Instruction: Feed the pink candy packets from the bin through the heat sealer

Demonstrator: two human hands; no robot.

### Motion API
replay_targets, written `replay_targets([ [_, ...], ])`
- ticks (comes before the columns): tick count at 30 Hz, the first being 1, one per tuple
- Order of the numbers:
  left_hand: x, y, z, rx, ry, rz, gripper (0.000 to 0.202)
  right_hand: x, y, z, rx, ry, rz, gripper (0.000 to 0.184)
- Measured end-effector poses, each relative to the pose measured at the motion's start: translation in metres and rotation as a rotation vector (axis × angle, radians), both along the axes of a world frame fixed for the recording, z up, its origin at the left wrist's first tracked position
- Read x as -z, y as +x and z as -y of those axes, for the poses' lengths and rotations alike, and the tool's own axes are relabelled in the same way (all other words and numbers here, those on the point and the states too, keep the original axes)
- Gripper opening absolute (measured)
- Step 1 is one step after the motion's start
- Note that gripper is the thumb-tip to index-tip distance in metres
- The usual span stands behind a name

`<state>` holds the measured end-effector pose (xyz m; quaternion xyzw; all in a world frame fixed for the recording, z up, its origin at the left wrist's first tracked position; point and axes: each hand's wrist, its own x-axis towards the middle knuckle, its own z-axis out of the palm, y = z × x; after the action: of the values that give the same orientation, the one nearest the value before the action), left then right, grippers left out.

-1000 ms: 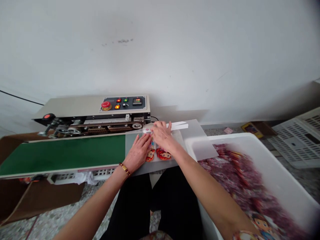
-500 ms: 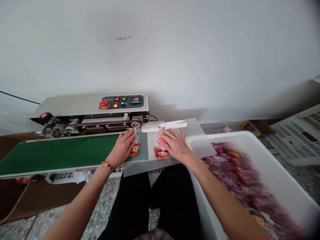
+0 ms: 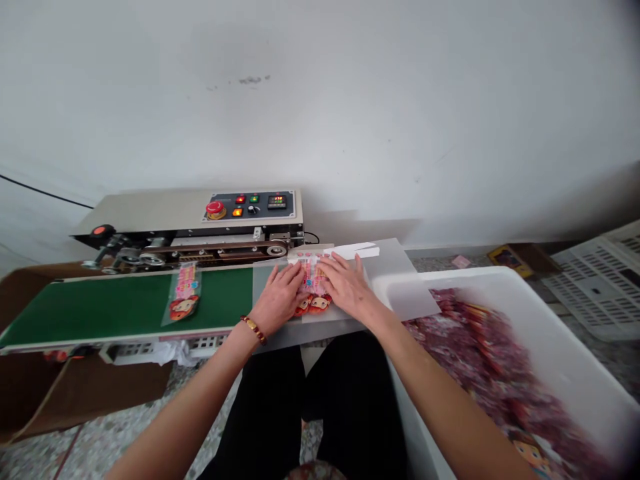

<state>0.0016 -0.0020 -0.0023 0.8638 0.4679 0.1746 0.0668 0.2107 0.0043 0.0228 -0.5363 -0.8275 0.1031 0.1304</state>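
My left hand (image 3: 280, 299) and my right hand (image 3: 347, 285) lie side by side on the grey feed plate (image 3: 395, 263) of a band sealer (image 3: 200, 220). Both rest flat, fingers stretched, on small clear packets (image 3: 311, 288) printed with a red cartoon face. The packets lie between and under the fingers, tops toward the sealer's intake. Another such packet (image 3: 183, 299) lies on the green conveyor belt (image 3: 100, 310), to the left of my hands.
A white plastic tub (image 3: 565, 360) at my right holds several more of the pink and red packets. The sealer's control panel (image 3: 250, 205) shows lit lamps and a red stop button. A brown cardboard box (image 3: 30, 400) stands under the belt's left end, white crates (image 3: 600, 287) at far right.
A packet that my left hand fed at the intake has travelled left along the belt. My left hand has come back right, and both hands now lie together on the packets on the plate.
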Motion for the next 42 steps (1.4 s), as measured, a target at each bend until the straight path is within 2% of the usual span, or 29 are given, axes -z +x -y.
replay_targets([
  [3,0.005,-0.004,0.002,-0.021,0.007,-0.051,0.048,0.006,0.010,0.007,0.003,-0.032,0.020,0.047],
  [10,0.006,-0.028,-0.005,-0.039,-0.004,-0.063,0.047,0.009,0.009,0.007,0.011,-0.074,0.018,0.050],
  [15,0.012,-0.079,-0.008,-0.067,0.009,-0.048,0.045,0.005,0.002,0.002,-0.034,-0.053,0.014,0.048],
  [18,0.007,-0.105,-0.008,-0.160,0.056,-0.084,0.037,0.004,-0.013,-0.005,-0.088,-0.050,-0.008,0.046],
  [19,0.004,-0.106,-0.008,-0.202,0.091,-0.090,0.034,0.004,-0.019,-0.008,-0.099,-0.046,-0.018,0.045],
  [21,-0.003,-0.092,-0.006,-0.225,0.155,-0.073,0.030,0.005,-0.027,-0.013,-0.113,-0.040,-0.041,0.045],
  [23,-0.008,-0.063,-0.004,-0.129,0.158,-0.034,0.032,0.005,-0.028,-0.013,-0.100,-0.038,-0.070,0.045],
  [25,-0.007,-0.029,-0.001,0.002,0.091,-0.028,0.037,0.004,-0.018,-0.008,-0.054,-0.026,-0.085,0.045],
  [28,-0.001,0.000,0.003,0.018,0.014,-0.045,0.045,0.004,0.012,0.011,0.040,0.015,-0.080,0.041],
  [31,0.006,-0.001,0.005,-0.035,0.002,-0.038,0.046,0.009,0.046,0.041,0.112,0.057,-0.097,0.038],
  [37,0.005,-0.043,-0.002,-0.047,-0.027,-0.039,0.048,0.031,0.090,0.113,0.206,0.120,-0.104,0.036],
  [40,-0.003,-0.072,0.001,-0.051,-0.053,-0.010,0.046,0.032,0.120,0.156,0.365,0.131,-0.103,0.036],
  [42,-0.008,-0.087,0.002,-0.076,-0.062,0.038,0.045,0.029,0.150,0.187,0.507,0.137,-0.108,0.036],
])
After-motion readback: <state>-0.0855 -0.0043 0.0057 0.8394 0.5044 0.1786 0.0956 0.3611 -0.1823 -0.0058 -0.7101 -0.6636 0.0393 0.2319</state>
